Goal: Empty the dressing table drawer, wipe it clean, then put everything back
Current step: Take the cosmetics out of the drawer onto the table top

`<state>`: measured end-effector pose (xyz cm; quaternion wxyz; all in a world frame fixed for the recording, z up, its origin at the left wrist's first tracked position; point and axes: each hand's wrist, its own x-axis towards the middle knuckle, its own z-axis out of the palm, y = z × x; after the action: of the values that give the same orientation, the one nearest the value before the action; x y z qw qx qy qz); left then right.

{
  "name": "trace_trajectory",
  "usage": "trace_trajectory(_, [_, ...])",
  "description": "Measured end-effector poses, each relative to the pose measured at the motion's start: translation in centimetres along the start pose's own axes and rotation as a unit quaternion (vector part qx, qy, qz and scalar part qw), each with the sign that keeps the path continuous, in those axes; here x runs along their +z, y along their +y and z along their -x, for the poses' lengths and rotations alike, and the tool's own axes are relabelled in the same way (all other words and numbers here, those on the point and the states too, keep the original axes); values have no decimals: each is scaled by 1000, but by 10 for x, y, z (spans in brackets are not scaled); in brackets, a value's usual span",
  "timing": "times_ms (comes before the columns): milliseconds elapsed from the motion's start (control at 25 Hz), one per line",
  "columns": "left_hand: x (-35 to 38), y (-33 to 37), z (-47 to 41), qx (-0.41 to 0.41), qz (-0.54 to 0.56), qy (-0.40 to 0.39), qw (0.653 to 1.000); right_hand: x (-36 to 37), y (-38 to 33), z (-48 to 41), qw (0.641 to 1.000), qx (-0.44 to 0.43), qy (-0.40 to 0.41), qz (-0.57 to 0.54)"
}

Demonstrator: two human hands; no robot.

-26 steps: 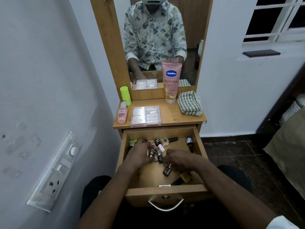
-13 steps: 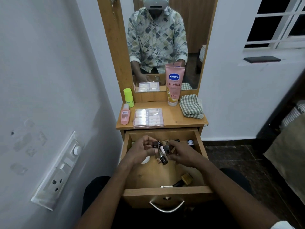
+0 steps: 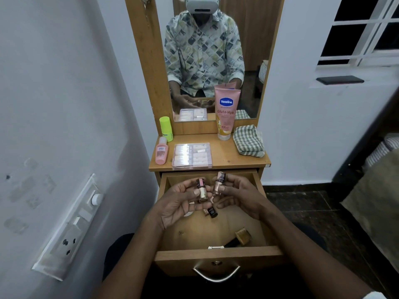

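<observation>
**Emptying step: two small nail-polish bottles held over the open wooden drawer (image 3: 183, 254).**

A gold glass bottle (image 3: 202, 192) is pinched in the curled left hand (image 3: 179, 203) and a rose-gold glass bottle (image 3: 218, 184) in the curled right hand (image 3: 239, 197), both above the drawer's back half. Next move, as judged: both are to be set on the wooden surface (image 3: 226, 156). Room there is narrowed by the clear plastic case (image 3: 192, 156), small pink bottle (image 3: 161, 153), green tube (image 3: 166, 128), pink Vaseline tube (image 3: 226, 113) and folded checked cloth (image 3: 248, 140). A dark-capped bottle (image 3: 212, 212) under the hands and a gold-capped bottle (image 3: 240, 236) by the front wall are yet to be removed. Wiping is not yet begun.
</observation>
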<state>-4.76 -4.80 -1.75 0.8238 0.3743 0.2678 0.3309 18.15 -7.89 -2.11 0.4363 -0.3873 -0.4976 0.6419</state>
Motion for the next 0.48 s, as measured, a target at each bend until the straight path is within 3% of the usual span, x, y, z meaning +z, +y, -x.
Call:
trace_trajectory(120, [9,10,7,33,-10,24,999,-2,-3,-1,997,-14,16,-77])
trace_trajectory(240, [23,38,0,89,-102,109,985,1,-20,-7,997,-39,47,-37])
trace_trajectory(360, [33,86,-31,160,-254,278,912,12,-56,-41,981,-69,123,132])
trace_trajectory(480, [31,113,-78,204,-370,396,815,19,-81,-108,918,-130,206,312])
